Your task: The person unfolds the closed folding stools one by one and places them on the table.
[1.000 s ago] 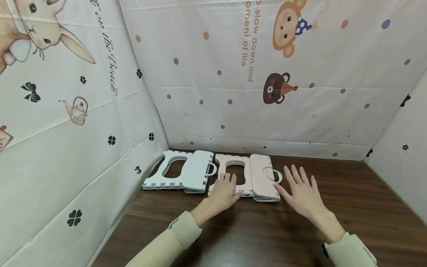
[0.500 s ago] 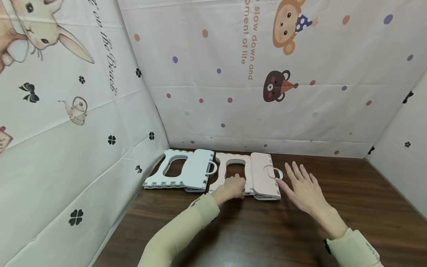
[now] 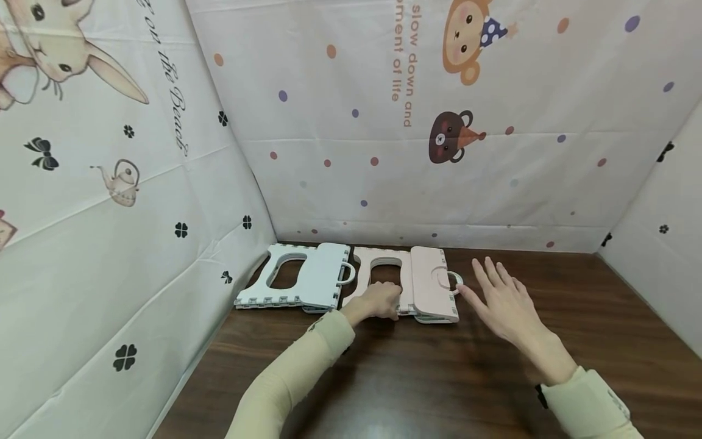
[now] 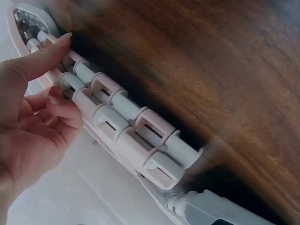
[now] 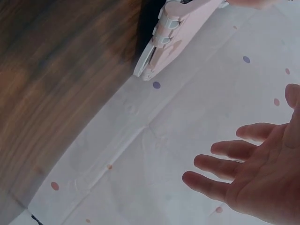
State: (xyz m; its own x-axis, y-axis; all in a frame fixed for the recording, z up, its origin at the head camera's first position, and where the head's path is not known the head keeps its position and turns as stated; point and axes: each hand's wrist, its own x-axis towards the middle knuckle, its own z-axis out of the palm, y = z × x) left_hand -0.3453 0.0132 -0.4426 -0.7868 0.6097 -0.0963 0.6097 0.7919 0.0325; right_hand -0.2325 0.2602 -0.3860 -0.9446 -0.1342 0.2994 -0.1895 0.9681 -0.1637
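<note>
A pink folding step stool lies folded flat on the table, with a curved handle at its right end. My left hand grips its near edge. In the left wrist view, the thumb lies on the pink and white hinge knuckles, and the other fingers curl against the stool's upper side. My right hand hovers with spread fingers right of the stool. Its thumb is close to the handle; whether they touch I cannot tell. The right wrist view shows those fingers extended and holding nothing.
A pale blue folding step stool lies folded left of the pink one, its handle close to it. Dark wood table extends in front and to the right. Printed cloth walls rise at the back and both sides.
My left hand has moved right along the pink stool's near edge and curled from a flat pose into a grip. The right hand stays spread near the handle. The stools stay put.
</note>
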